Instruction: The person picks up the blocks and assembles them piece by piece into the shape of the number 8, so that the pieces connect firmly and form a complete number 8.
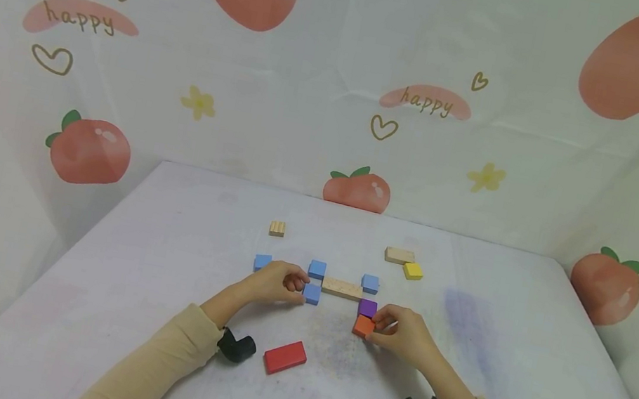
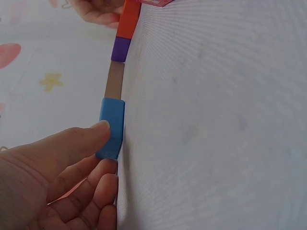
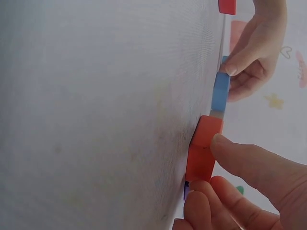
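My left hand [image 1: 278,283] pinches a blue block [image 1: 312,294] by its left side, with the thumb [image 2: 81,143] on its near face. This block lies at the left end of a plain wooden bar [image 1: 342,289]. Opposite, my right hand [image 1: 407,335] holds an orange block [image 1: 363,326] between thumb and fingers. The orange block sits just in front of a purple block [image 1: 367,307], which is by the bar's right end. Two more blue blocks stand behind the bar, one near its left end [image 1: 317,269] and one near its right [image 1: 370,284].
Another blue block [image 1: 262,261] lies just beyond the left hand. A red block [image 1: 285,357] rests in front, between the forearms. Farther back are a striped wooden block [image 1: 277,228], a plain wooden block [image 1: 399,256] and a yellow block [image 1: 412,271]. A printed curtain [image 1: 311,98] hangs behind the table.
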Motion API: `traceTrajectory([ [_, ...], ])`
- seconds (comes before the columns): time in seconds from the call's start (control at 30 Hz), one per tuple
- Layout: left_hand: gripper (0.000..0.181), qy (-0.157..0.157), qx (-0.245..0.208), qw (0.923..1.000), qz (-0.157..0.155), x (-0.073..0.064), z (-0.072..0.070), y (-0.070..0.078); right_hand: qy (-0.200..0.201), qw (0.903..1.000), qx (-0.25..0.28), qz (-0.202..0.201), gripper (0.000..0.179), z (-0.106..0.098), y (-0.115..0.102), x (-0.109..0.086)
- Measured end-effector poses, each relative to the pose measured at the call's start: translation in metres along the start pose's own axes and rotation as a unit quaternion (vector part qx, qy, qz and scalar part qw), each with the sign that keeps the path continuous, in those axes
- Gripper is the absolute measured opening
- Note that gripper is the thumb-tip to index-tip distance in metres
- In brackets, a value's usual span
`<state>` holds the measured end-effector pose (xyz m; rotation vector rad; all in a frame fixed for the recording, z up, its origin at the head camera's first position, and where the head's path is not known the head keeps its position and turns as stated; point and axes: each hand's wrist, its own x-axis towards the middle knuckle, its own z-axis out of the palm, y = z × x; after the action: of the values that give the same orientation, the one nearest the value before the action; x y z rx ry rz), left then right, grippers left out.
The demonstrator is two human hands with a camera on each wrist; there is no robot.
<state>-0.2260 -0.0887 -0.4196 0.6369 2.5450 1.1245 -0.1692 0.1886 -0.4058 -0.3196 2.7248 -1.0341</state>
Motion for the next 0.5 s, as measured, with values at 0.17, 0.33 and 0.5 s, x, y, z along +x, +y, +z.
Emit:
traceTrajectory([
  [0.17,0.035,0.001,-0.003,1.0000,-0.006,0.0003,0.0004,-0.0007,0.000,1.0000,0.002,0.001,0.023,-0.0002,0.0000,-0.0002],
  [0.33,0.036,0.001,-0.001,1.0000,-0.008,-0.0007,-0.0005,-0.0019,-0.001,1.0000,0.004,0.002,0.024,-0.0004,-0.0002,-0.0005],
  [0.5,0.037,0.000,0.004,1.0000,-0.008,-0.0030,-0.0027,-0.0027,-0.002,1.0000,0.001,0.001,0.024,-0.0005,0.0002,-0.0003],
])
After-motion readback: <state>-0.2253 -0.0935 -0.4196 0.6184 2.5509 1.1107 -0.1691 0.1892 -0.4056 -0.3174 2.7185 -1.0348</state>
